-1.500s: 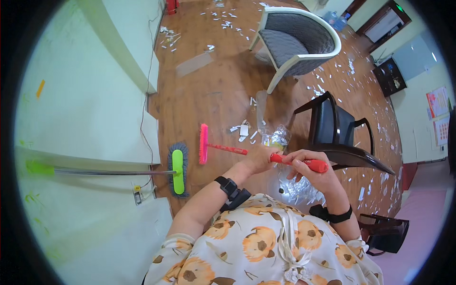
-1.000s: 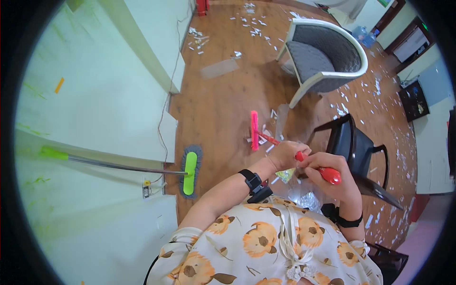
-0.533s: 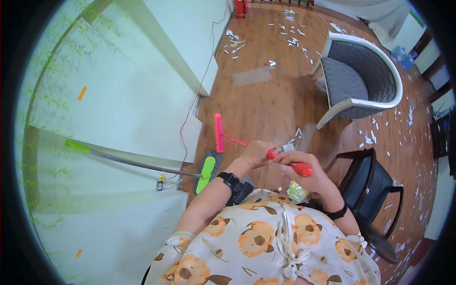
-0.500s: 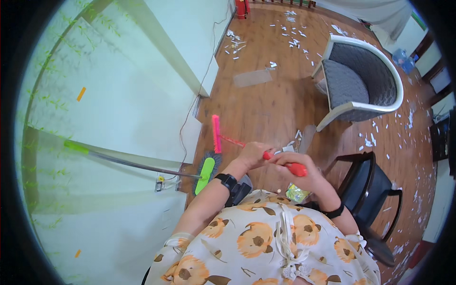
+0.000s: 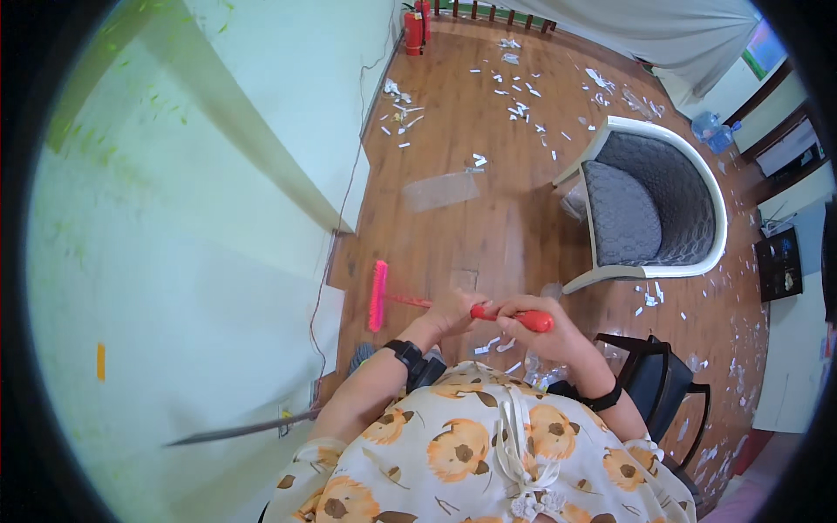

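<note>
Both my hands are closed around the red handle of a broom (image 5: 377,296). My left hand (image 5: 452,312) grips it lower down, on the side toward the head. My right hand (image 5: 542,329) wraps the handle near its rounded end. The broom's bright pink bristle head rests at the wooden floor near the left wall. Scraps of white paper (image 5: 493,345) and clear plastic wrap (image 5: 545,370) lie on the floor just below my hands.
A grey padded chair (image 5: 628,213) with a white frame stands ahead right, a dark chair (image 5: 649,383) nearer. A mop handle (image 5: 240,429) leans along the left wall. A flat plastic sheet (image 5: 440,192), a fire extinguisher (image 5: 413,33) and large water bottles (image 5: 719,135) are farther off.
My view has shifted forward, so chairs, mop and floor scraps sit lower in the picture. The broom stays in both hands, its head now away from the mop head.
</note>
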`<state>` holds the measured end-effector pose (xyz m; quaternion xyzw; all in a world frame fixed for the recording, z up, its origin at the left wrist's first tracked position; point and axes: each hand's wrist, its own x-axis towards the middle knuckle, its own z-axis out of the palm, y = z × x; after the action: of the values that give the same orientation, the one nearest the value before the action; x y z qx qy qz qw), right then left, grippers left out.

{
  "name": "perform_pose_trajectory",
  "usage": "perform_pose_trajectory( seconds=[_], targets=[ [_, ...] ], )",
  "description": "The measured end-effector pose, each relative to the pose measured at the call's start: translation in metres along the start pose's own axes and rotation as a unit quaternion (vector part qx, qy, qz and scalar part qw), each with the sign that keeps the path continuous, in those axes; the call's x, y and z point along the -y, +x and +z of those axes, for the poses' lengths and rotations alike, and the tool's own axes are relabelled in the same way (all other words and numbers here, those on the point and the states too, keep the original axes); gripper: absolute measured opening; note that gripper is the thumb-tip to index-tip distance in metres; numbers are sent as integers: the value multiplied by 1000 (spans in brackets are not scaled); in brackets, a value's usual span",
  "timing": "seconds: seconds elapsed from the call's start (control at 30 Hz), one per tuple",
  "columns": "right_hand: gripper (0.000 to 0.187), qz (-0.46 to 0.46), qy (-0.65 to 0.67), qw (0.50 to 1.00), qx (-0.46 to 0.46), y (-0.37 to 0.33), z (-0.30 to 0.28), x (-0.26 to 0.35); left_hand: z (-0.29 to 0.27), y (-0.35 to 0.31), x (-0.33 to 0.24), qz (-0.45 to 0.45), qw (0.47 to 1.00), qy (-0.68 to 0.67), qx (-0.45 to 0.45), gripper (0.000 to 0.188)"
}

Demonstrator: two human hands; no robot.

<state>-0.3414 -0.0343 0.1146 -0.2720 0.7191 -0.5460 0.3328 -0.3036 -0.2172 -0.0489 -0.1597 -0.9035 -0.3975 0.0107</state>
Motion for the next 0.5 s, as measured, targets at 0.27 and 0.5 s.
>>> perform_pose_trajectory(
  seconds=[0.27, 0.5],
  targets=[
    [14, -58, -112, 990, -63, 60, -38, 50, -45, 103, 28, 86, 994, -51, 38, 21],
    [13, -125, -51, 990, -39, 128, -95, 35, -80, 162, 55, 59, 994, -85, 23, 19]
  ],
)
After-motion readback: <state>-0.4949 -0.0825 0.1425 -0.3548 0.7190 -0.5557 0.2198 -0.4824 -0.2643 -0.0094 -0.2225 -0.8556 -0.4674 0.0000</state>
